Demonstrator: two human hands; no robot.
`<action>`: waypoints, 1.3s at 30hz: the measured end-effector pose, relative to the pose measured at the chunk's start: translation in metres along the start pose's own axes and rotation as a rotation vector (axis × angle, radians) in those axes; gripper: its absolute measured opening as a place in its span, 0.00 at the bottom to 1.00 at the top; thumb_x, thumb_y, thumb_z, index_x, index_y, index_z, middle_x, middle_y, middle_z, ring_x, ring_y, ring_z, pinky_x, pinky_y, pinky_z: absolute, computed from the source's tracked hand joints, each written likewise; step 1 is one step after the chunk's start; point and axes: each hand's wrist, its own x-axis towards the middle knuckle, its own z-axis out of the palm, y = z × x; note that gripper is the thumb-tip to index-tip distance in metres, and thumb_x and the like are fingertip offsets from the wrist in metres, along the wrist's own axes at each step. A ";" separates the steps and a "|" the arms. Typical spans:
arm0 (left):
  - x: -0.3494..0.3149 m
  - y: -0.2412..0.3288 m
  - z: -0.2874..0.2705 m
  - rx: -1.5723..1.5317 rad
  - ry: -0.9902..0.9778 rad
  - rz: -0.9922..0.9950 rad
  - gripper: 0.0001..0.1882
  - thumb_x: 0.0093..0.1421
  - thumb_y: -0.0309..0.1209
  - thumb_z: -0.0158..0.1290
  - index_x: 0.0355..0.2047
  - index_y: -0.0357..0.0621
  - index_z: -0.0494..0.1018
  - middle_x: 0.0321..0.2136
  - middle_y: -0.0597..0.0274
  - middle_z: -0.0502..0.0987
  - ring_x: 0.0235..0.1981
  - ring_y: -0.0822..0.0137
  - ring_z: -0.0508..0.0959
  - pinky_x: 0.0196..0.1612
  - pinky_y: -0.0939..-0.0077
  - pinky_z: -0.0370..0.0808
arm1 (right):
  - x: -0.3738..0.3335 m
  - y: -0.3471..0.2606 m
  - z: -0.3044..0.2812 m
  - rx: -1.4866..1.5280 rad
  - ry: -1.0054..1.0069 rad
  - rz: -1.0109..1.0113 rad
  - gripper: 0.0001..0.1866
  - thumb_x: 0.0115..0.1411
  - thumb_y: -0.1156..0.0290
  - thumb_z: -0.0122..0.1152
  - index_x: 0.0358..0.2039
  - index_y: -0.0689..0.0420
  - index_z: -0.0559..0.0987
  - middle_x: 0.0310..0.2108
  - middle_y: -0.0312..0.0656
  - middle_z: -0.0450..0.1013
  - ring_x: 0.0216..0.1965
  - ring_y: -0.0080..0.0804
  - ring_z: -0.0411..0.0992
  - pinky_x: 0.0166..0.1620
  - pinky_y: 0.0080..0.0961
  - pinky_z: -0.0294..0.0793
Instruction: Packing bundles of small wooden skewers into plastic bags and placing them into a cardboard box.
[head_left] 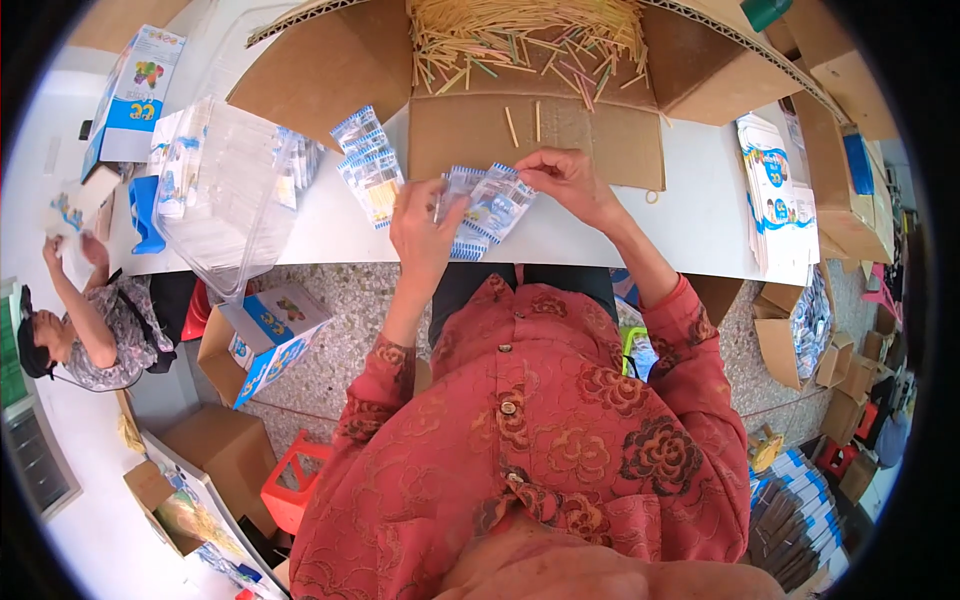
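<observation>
Working at a long white table (690, 215), I have a big brown cardboard box (705, 85) open toward me, its flat flap (600, 150) lying on the tabletop. Thin sticks (530, 35) are heaped inside, mostly pale yellow, some pink or green. To my left is a clear, hard plastic tub (230, 190); I can't tell if the packs there sit in it or behind it. My left hand (420, 225) holds small packs (503, 205) just in front of the flap, and my right hand (567, 182) pinches a top corner. They are flat, shiny and see-through, with blue stripy ends. More packs (370, 165) lie beside my left hand, yellow sticks showing in one. Two loose sticks (538, 122) lie on the flap.
</observation>
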 end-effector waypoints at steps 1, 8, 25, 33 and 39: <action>0.003 0.005 -0.002 -0.001 -0.001 0.001 0.12 0.52 0.30 0.60 0.33 0.37 0.74 0.26 0.62 0.73 0.22 0.71 0.69 0.27 0.78 0.68 | -0.001 -0.002 -0.001 -0.023 -0.010 0.009 0.08 0.59 0.76 0.56 0.37 0.64 0.78 0.31 0.32 0.73 0.33 0.13 0.67 0.37 0.14 0.68; 0.013 0.032 -0.016 -0.142 -0.097 0.102 0.16 0.50 0.31 0.61 0.37 0.36 0.75 0.33 0.54 0.76 0.33 0.58 0.76 0.38 0.69 0.72 | -0.007 -0.031 0.002 -0.118 0.029 -0.090 0.07 0.57 0.74 0.59 0.34 0.63 0.78 0.28 0.37 0.74 0.31 0.21 0.71 0.35 0.19 0.71; -0.001 0.047 -0.020 -0.421 -0.347 -0.161 0.08 0.51 0.26 0.60 0.22 0.33 0.74 0.16 0.65 0.72 0.18 0.80 0.66 0.21 0.82 0.62 | -0.019 -0.072 0.003 -0.467 -0.065 -0.349 0.07 0.53 0.73 0.61 0.26 0.63 0.75 0.23 0.44 0.68 0.26 0.37 0.67 0.30 0.30 0.65; -0.011 0.041 -0.016 -0.607 -0.292 -0.205 0.08 0.49 0.25 0.62 0.21 0.35 0.74 0.17 0.67 0.72 0.20 0.80 0.67 0.23 0.83 0.63 | -0.028 -0.090 0.009 -0.489 -0.002 -0.380 0.09 0.51 0.74 0.63 0.34 0.60 0.76 0.30 0.43 0.71 0.31 0.36 0.69 0.33 0.28 0.68; -0.012 0.047 -0.011 -0.809 -0.200 -0.261 0.07 0.49 0.23 0.62 0.21 0.38 0.73 0.18 0.70 0.71 0.21 0.82 0.66 0.23 0.84 0.62 | -0.041 -0.105 0.013 -0.492 0.163 -0.534 0.17 0.49 0.75 0.65 0.41 0.57 0.77 0.38 0.43 0.72 0.34 0.34 0.72 0.35 0.25 0.72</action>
